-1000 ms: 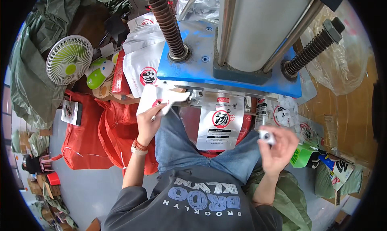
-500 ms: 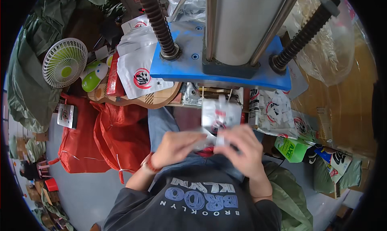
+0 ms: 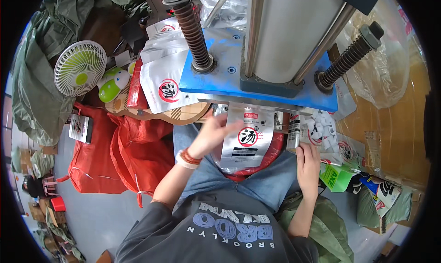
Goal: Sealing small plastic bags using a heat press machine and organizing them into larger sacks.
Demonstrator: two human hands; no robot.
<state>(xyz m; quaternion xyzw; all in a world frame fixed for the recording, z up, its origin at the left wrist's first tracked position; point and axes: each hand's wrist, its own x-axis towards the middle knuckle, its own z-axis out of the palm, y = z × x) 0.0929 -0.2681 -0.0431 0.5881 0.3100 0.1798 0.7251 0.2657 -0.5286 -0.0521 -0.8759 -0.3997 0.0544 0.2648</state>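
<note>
A silver flat pouch [image 3: 241,153] with a red ring and black character lies face up in front of me, its top end under the blue press plate [image 3: 211,79]. My left hand [image 3: 212,133] is over the pouch's left side, fingers stretched out and slightly blurred; nothing shows in them. On the right, my right hand [image 3: 307,159] has its fingers at the near edge of a tray covered in printed pouch film [image 3: 294,130], which holds several small white pieces [image 3: 327,125]. Those fingers are stretched forward, and I see nothing held in them.
Spring-wound posts [image 3: 198,38] and a grey cylinder [image 3: 289,38] rise from the press. At left are a stack of silver pouches [image 3: 158,81], a wooden board [image 3: 183,115], a white fan [image 3: 80,68] and red sacks [image 3: 98,157]. A green box [image 3: 337,176] stands at right.
The pouch, held up between both hands earlier, now lies flatter with its top end under the press. My left hand moved up to its left side; my right hand left it for the tray.
</note>
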